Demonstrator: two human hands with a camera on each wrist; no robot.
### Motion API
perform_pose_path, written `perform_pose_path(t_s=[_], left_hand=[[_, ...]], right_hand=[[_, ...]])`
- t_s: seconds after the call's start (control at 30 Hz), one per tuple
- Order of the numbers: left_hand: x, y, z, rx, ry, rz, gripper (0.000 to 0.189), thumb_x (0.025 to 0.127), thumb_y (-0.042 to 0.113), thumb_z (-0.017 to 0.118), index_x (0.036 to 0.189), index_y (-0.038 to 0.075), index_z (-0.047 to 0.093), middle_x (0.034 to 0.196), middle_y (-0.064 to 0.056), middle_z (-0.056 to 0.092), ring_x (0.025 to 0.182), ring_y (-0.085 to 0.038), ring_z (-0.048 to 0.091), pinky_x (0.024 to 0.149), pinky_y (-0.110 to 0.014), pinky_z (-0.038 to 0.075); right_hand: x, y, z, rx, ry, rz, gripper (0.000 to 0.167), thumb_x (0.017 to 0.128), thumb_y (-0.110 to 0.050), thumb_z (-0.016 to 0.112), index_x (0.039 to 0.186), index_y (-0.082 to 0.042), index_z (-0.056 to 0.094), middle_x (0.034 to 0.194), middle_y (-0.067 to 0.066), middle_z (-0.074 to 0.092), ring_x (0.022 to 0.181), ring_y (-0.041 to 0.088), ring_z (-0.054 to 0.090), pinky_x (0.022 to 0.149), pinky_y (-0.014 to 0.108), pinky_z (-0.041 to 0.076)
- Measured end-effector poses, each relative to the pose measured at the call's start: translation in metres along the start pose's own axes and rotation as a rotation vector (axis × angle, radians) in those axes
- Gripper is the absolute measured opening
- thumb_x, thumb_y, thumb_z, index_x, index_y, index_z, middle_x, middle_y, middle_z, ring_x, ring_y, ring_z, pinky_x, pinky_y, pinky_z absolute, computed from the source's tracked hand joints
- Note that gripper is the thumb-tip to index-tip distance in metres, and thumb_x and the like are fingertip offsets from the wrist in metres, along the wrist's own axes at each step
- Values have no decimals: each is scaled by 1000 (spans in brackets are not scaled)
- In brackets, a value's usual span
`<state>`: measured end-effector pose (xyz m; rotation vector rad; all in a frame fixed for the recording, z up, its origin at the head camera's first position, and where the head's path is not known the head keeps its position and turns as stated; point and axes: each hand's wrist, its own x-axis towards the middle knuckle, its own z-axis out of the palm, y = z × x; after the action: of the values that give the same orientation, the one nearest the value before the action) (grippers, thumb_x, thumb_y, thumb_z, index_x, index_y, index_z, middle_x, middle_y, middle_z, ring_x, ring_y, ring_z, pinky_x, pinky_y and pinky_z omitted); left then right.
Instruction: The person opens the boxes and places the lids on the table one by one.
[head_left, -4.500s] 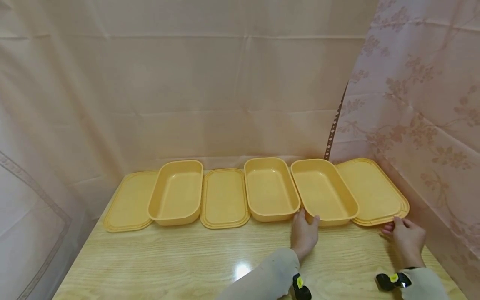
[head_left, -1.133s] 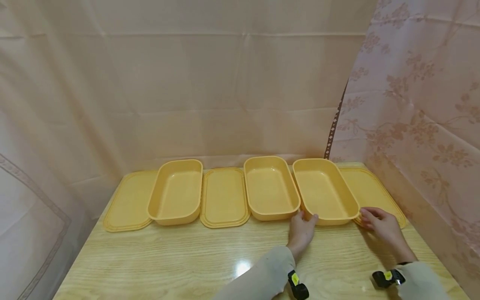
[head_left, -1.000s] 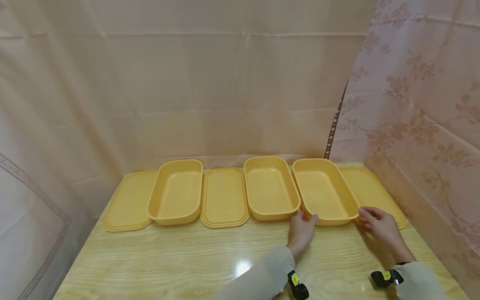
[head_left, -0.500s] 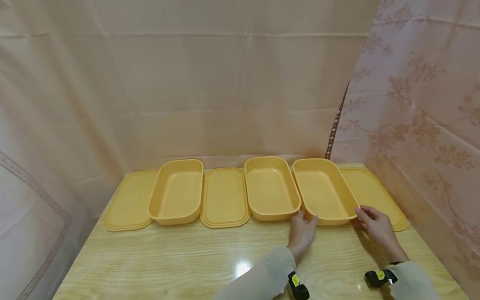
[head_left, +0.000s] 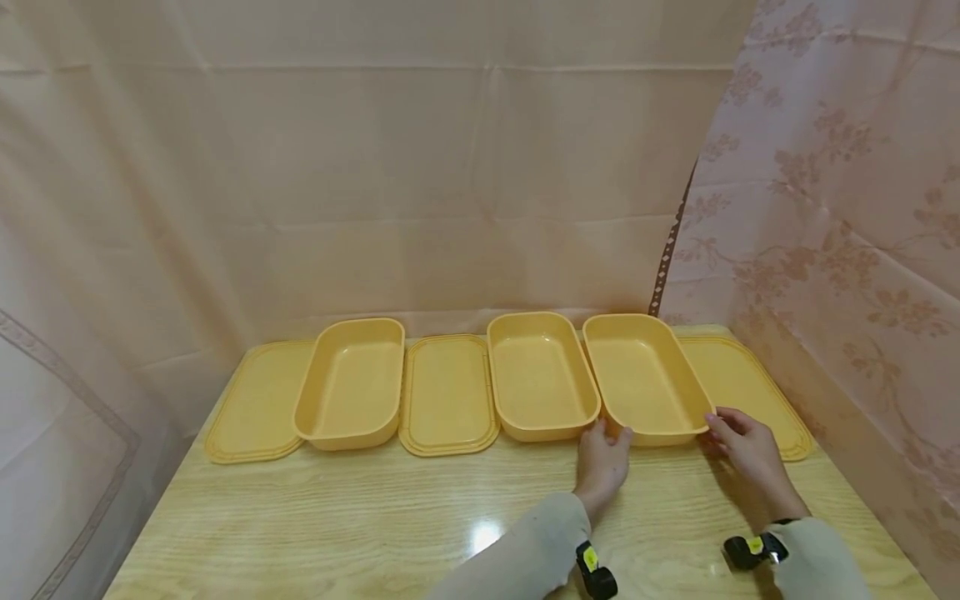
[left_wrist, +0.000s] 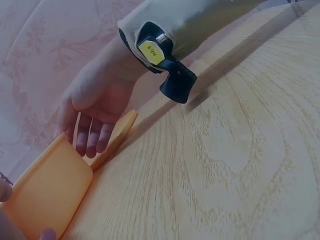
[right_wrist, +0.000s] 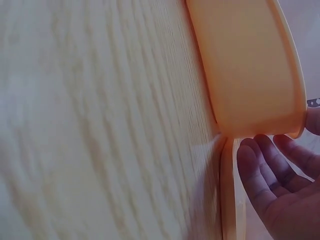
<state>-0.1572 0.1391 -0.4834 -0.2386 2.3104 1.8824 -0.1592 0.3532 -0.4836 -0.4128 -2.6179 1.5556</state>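
Note:
In the head view, the rightmost open yellow plastic box (head_left: 648, 379) stands between both hands. My left hand (head_left: 602, 462) grips its near left corner, thumb on the front wall and fingers in the gap beside the middle box (head_left: 543, 375). At the near right corner, my right hand (head_left: 753, 454) has its thumb at the rim and its other fingers bent against the outer wall, as the right wrist view shows of the box (right_wrist: 250, 65) and the hand (right_wrist: 285, 195). A flat yellow lid (head_left: 746, 396) lies right of this box, partly hidden by box and hand.
Further left on the wood-grain table (head_left: 337, 517) are a middle lid (head_left: 450, 396), another open box (head_left: 352, 383) and a left lid (head_left: 258, 404), all in one row. A beige curtain (head_left: 375, 192) hangs behind, a floral one (head_left: 847, 217) at the right.
Earlier the right hand held the right lid, which now lies flat; the hand then moved left to the box corner. The rightmost box has just shifted slightly back and left.

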Motion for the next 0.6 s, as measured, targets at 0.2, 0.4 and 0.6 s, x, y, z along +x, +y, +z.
perform_pose_path(t_s=[0.2,0.4,0.6], left_hand=[[-2,1,-2,0,-22,25,52,94,27,63,134,-4,53,116,-14,60,102,-24,60,90,-41,51],[-4,5,-6,-81,-56,34,46,95,20,61,130,-8,54,125,-23,62,115,-33,62,99,-46,49],[-9,9,-11,-92,-82,68,41,93,16,62,126,-8,58,119,-21,66,110,-31,65,92,-42,54]], right_hand=[[0,-3,-2,-58,4,22,63,101,-38,49,135,14,43,88,-12,60,74,-9,54,65,16,54],[0,-2,-3,-91,46,-25,60,100,-37,51,132,13,47,80,-16,57,70,-7,55,62,17,54],[-2,-4,-1,-107,49,-45,55,100,-32,51,130,14,47,82,-4,62,68,-3,57,60,19,54]])
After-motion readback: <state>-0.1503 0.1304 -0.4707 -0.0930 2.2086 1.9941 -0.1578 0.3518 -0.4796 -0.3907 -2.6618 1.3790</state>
